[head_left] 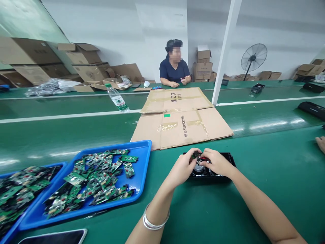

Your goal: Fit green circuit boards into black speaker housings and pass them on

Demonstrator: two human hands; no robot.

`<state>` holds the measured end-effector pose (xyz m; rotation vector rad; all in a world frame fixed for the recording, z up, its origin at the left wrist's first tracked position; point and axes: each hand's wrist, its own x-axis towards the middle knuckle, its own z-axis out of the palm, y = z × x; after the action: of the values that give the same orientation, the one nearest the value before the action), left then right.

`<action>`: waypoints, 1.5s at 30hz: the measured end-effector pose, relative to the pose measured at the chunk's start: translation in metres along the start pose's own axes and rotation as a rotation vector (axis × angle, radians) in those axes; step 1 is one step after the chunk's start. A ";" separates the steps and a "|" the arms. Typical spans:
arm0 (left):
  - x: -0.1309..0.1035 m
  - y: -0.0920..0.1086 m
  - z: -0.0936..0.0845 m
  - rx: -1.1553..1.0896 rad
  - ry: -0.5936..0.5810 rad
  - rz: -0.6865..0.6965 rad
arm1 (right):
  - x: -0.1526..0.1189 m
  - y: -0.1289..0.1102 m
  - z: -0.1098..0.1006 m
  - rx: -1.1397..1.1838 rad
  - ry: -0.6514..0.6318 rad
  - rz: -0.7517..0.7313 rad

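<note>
Both hands meet above a black speaker housing (230,161) that lies on the green bench, with round silver speaker cones (199,170) showing inside it. My left hand (186,166) pinches a small circuit board (196,156) at the housing's left end. Close against it, my right hand (215,161) has its fingers closed on a red wire connector (203,158) at the board. The fingers partly cover the board and the connector. Left of my hands, a blue tray (146,169) holds many loose green circuit boards (101,176).
A second blue tray (64,166) of boards and a phone (54,237) lie at the left. Flattened cardboard (177,125) and a water bottle (118,99) lie ahead. A person (174,67) sits across; another hand (321,144) shows at the right edge, near black speakers (312,110).
</note>
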<state>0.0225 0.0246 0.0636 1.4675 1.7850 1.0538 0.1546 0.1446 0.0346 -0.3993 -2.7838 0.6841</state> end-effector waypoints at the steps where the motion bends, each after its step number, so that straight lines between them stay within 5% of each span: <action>1: 0.000 -0.001 0.000 -0.003 -0.001 0.000 | 0.000 -0.001 0.001 -0.019 0.005 -0.008; 16: 0.003 -0.011 -0.001 -0.207 0.018 -0.037 | 0.001 -0.006 0.005 -0.014 0.090 -0.028; 22: 0.006 -0.011 0.002 -0.305 0.063 -0.190 | -0.004 0.005 -0.016 0.176 0.040 0.055; 27: 0.008 -0.008 0.007 -0.399 0.099 -0.275 | -0.012 0.021 -0.038 0.412 -0.173 0.154; 33: 0.009 -0.009 0.010 -0.505 0.092 -0.274 | -0.010 0.020 -0.029 0.666 -0.155 0.203; 45: 0.008 -0.010 0.010 -0.517 0.074 -0.267 | -0.004 0.006 -0.014 0.254 0.022 0.140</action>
<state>0.0242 0.0337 0.0505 0.8644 1.5444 1.3131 0.1641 0.1546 0.0429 -0.5486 -2.6207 1.0439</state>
